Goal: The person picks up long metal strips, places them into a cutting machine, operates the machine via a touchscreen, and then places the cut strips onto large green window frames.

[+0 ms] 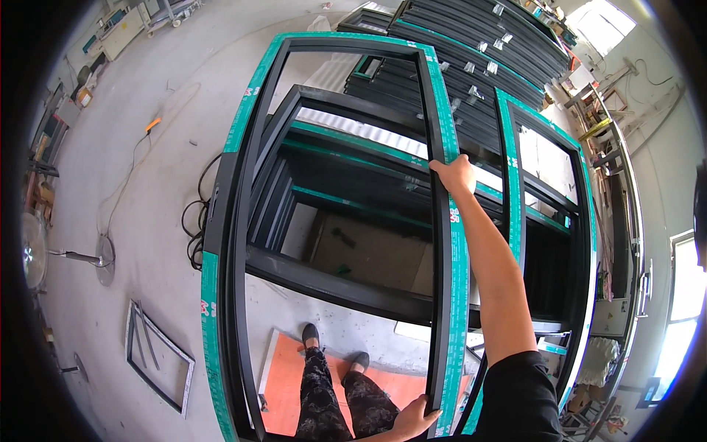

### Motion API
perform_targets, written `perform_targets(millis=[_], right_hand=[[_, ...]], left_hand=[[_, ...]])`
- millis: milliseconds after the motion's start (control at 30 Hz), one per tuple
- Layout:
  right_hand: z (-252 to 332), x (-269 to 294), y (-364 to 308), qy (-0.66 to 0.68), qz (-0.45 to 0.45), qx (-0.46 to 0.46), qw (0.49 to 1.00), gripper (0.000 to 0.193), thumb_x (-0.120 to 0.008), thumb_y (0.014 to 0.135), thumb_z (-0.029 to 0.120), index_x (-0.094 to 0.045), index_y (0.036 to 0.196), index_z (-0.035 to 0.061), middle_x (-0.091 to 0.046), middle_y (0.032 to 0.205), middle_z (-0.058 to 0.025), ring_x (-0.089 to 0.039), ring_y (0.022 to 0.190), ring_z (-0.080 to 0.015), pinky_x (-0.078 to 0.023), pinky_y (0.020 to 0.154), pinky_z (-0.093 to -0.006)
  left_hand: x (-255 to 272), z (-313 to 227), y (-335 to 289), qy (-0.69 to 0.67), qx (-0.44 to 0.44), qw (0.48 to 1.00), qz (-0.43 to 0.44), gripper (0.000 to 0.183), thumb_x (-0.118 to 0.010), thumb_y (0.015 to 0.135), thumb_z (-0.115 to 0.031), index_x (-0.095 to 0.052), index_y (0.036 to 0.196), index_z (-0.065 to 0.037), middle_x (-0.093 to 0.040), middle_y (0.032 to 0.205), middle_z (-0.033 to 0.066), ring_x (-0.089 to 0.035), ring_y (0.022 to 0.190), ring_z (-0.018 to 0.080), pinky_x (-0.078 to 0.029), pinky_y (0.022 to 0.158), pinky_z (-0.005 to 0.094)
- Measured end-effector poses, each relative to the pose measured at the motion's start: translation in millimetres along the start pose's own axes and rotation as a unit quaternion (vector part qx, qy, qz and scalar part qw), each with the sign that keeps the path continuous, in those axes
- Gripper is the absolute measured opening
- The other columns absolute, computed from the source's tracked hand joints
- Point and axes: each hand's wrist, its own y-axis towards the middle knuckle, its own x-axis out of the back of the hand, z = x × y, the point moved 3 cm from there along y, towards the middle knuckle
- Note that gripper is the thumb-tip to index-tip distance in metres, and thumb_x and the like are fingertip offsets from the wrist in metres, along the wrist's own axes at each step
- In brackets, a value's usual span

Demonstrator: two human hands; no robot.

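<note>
A tall dark window frame (440, 258), faced with green protective tape, stands upright in front of me. My right hand (456, 177) is closed round its right-hand rail about midway up, thumb toward the opening. Low on the same rail, near the picture's lower edge, my left hand (412, 422) grips it with the fingers wrapped on the inner side. Through the opening show more dark frames (353, 283) standing behind. The bottom of the held frame runs out of the picture.
Another green-taped frame (513, 162) stands to the right. A large stack of dark profiles (471, 66) lies at the back. An orange board (283, 368) is under my feet. On the left floor are a small frame (188, 376), black cable loops (193, 225) and a fan (33, 250).
</note>
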Motion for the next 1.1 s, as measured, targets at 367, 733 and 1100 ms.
perform_targets(millis=[367, 733, 1100], right_hand=[[-25.8, 1.0, -42.6, -0.007, -0.071, 0.063, 0.995, 0.073, -0.068, 0.073, 0.049, -0.047, 0.117, -0.0047, -0.057, 0.110, -0.0244, -0.058, 0.103, -0.0386, -0.048, 0.087, -0.0432], [-129.5, 30.7, -286.9, 0.035, -0.066, 0.148, 0.986, 0.072, -0.069, 0.078, 0.029, -0.036, 0.135, 0.0008, -0.043, 0.129, -0.0237, -0.047, 0.115, -0.0398, -0.041, 0.095, -0.0440], [-222.0, 60.3, -473.7, 0.028, 0.031, 0.077, 0.996, 0.089, -0.073, 0.071, 0.025, -0.024, 0.143, 0.0056, -0.048, 0.114, -0.0246, -0.052, 0.100, -0.0422, -0.045, 0.086, -0.0454]], left_hand=[[180.3, -13.5, -34.1, 0.174, 0.069, 0.954, -0.236, 0.021, -0.058, 0.081, -0.013, -0.056, 0.099, -0.002, -0.057, 0.085, 0.0161, -0.056, 0.082, 0.0346, -0.045, 0.072, 0.0429], [236.5, 87.6, -170.6, 0.269, 0.229, 0.788, -0.504, 0.039, -0.067, 0.081, -0.026, -0.047, 0.102, 0.000, -0.063, 0.089, 0.0242, -0.062, 0.078, 0.0424, -0.048, 0.063, 0.0499], [247.5, 141.9, -157.9, -0.123, 0.116, 0.920, -0.353, 0.027, -0.066, 0.083, -0.024, -0.049, 0.087, -0.003, -0.054, 0.059, 0.0068, -0.052, 0.042, 0.0169, -0.042, 0.041, 0.0325]])
